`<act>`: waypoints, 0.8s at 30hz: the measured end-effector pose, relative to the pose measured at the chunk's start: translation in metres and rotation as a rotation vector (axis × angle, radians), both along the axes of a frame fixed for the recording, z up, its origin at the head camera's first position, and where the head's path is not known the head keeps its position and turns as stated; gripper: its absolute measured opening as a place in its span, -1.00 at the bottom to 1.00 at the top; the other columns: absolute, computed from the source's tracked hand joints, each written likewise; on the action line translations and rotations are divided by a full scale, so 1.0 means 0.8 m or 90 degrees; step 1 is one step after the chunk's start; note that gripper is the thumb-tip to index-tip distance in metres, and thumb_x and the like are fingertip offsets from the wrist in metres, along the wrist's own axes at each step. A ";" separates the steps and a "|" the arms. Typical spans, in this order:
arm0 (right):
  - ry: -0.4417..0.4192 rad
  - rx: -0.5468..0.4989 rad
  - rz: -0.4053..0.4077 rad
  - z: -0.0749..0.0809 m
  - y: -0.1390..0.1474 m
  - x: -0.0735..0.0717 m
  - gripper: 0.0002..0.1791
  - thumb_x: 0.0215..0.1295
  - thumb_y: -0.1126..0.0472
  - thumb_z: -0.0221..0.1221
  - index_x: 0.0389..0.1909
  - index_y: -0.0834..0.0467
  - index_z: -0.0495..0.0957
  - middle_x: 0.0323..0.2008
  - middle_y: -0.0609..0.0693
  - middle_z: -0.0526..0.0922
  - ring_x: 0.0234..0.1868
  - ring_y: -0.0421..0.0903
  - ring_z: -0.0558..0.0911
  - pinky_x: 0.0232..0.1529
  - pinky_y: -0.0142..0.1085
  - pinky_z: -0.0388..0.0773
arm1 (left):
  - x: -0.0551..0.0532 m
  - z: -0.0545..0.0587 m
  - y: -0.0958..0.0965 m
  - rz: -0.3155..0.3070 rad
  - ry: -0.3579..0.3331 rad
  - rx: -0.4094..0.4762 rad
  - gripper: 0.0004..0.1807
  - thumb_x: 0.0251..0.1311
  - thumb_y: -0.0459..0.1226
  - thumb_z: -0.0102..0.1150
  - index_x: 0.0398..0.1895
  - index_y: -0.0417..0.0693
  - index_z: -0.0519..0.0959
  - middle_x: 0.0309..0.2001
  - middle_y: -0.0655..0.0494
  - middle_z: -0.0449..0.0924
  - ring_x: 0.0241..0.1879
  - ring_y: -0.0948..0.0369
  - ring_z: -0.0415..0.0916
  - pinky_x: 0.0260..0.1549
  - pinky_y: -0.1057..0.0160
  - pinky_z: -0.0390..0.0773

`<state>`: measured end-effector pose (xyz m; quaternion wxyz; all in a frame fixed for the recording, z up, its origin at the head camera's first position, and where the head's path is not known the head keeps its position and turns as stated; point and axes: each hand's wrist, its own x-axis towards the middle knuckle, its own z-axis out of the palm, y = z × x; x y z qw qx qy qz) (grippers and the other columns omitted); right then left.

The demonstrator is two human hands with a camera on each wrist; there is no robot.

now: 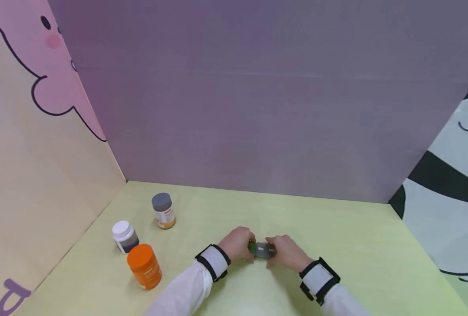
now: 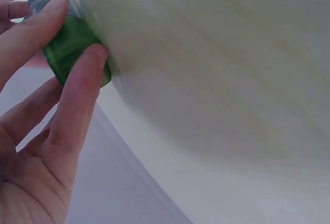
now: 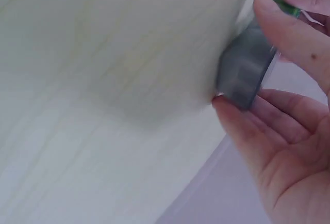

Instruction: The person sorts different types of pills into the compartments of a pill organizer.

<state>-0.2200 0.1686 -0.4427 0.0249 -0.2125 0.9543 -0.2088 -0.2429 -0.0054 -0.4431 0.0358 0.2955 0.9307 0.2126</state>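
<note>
A small container (image 1: 262,250), green at one end and grey along the rest, lies sideways between the two hands, close over the table. My left hand (image 1: 237,244) pinches its green end between thumb and fingers; the left wrist view shows that green end (image 2: 75,48) with a fingertip against it. From the other side my right hand (image 1: 289,254) grips the grey end (image 3: 246,66), the thumb on one side and fingers on the other. Fingers partly cover both ends.
To the left stand an orange jar (image 1: 145,267), a white-capped bottle (image 1: 125,237) and a grey-capped bottle (image 1: 163,210). The pale yellow table (image 1: 336,237) is bounded by a purple back wall (image 1: 257,109) and side panels with cartoon animals.
</note>
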 end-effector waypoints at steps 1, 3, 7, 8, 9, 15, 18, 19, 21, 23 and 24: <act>0.006 0.007 0.002 0.000 0.002 0.001 -0.26 -0.48 0.21 0.50 -0.12 0.43 0.52 -0.24 0.28 0.62 -0.21 0.10 0.62 -0.15 -0.12 0.52 | 0.000 -0.001 0.000 -0.001 0.001 -0.001 -0.56 -0.44 -0.21 0.54 -0.34 -0.14 0.66 -0.42 0.19 0.56 -0.45 0.36 0.39 -0.41 0.46 0.41; 0.023 0.021 0.008 -0.001 0.005 0.002 -0.30 -0.47 0.21 0.49 -0.16 0.42 0.54 -0.28 0.27 0.64 -0.27 0.07 0.63 -0.20 -0.16 0.55 | -0.001 -0.002 0.000 0.001 -0.005 -0.001 -0.55 -0.44 -0.21 0.54 -0.33 -0.14 0.66 -0.40 0.18 0.57 -0.44 0.36 0.39 -0.41 0.46 0.41; 0.059 0.035 0.033 -0.004 0.008 0.003 -0.43 -0.42 0.22 0.48 -0.25 0.36 0.59 -0.37 0.19 0.66 -0.38 -0.03 0.64 -0.31 -0.24 0.57 | -0.003 -0.003 0.000 0.008 -0.020 0.000 -0.53 -0.43 -0.20 0.54 -0.31 -0.14 0.65 -0.38 0.17 0.57 -0.44 0.36 0.39 -0.41 0.46 0.42; 0.064 0.035 0.038 -0.003 0.009 0.003 -0.46 -0.40 0.22 0.47 -0.27 0.34 0.60 -0.39 0.17 0.66 -0.40 -0.06 0.63 -0.33 -0.26 0.57 | -0.003 -0.002 0.000 0.009 -0.021 0.000 -0.53 -0.43 -0.19 0.54 -0.31 -0.14 0.65 -0.38 0.18 0.57 -0.44 0.36 0.39 -0.41 0.46 0.42; 0.068 0.036 0.045 -0.003 0.009 0.003 -0.50 -0.37 0.21 0.47 -0.29 0.32 0.60 -0.41 0.15 0.67 -0.41 -0.09 0.62 -0.35 -0.29 0.56 | -0.004 -0.002 -0.001 0.011 -0.021 0.001 -0.53 -0.43 -0.19 0.54 -0.32 -0.13 0.65 -0.38 0.18 0.57 -0.44 0.36 0.39 -0.41 0.46 0.42; 0.081 0.050 0.103 0.005 0.009 0.002 -0.75 -0.10 0.20 0.36 -0.40 0.23 0.57 -0.48 0.06 0.65 -0.46 -0.14 0.61 -0.42 -0.37 0.54 | -0.004 0.004 0.000 0.018 -0.025 0.010 -0.54 -0.45 -0.22 0.55 -0.34 -0.15 0.65 -0.39 0.17 0.57 -0.44 0.35 0.40 -0.41 0.45 0.43; 0.105 0.103 0.133 0.008 0.009 0.003 -0.72 -0.02 0.18 0.31 -0.35 0.29 0.56 -0.49 0.07 0.64 -0.48 -0.13 0.61 -0.45 -0.38 0.53 | -0.003 0.006 0.000 0.017 -0.034 0.013 -0.54 -0.45 -0.23 0.55 -0.33 -0.16 0.65 -0.39 0.15 0.58 -0.44 0.35 0.40 -0.41 0.45 0.43; 0.118 0.131 0.144 0.008 0.009 0.004 -0.69 0.00 0.17 0.29 -0.31 0.33 0.56 -0.49 0.08 0.63 -0.49 -0.12 0.61 -0.46 -0.38 0.53 | -0.002 0.006 0.000 0.016 -0.035 0.012 -0.54 -0.44 -0.23 0.55 -0.33 -0.17 0.65 -0.38 0.15 0.58 -0.44 0.34 0.41 -0.41 0.45 0.43; 0.148 0.183 0.163 0.009 0.009 0.006 -0.61 0.02 0.16 0.28 -0.24 0.40 0.53 -0.49 0.11 0.61 -0.51 -0.09 0.59 -0.49 -0.37 0.52 | -0.002 0.006 0.001 0.016 -0.036 0.010 -0.53 -0.44 -0.22 0.55 -0.32 -0.17 0.65 -0.37 0.14 0.58 -0.43 0.34 0.41 -0.41 0.45 0.44; 0.183 0.233 0.181 0.008 0.009 0.008 -0.54 0.03 0.14 0.26 -0.18 0.45 0.51 -0.50 0.14 0.60 -0.53 -0.07 0.59 -0.52 -0.36 0.52 | -0.001 0.005 0.001 0.018 -0.039 0.007 -0.53 -0.43 -0.22 0.55 -0.31 -0.17 0.65 -0.36 0.14 0.59 -0.42 0.33 0.42 -0.40 0.44 0.44; 0.194 0.250 0.190 0.007 0.009 0.008 -0.52 0.04 0.13 0.26 -0.16 0.46 0.50 -0.51 0.14 0.60 -0.54 -0.06 0.59 -0.53 -0.36 0.51 | -0.001 0.005 0.001 0.018 -0.040 0.004 -0.53 -0.43 -0.22 0.55 -0.31 -0.17 0.65 -0.37 0.14 0.58 -0.42 0.33 0.42 -0.39 0.44 0.44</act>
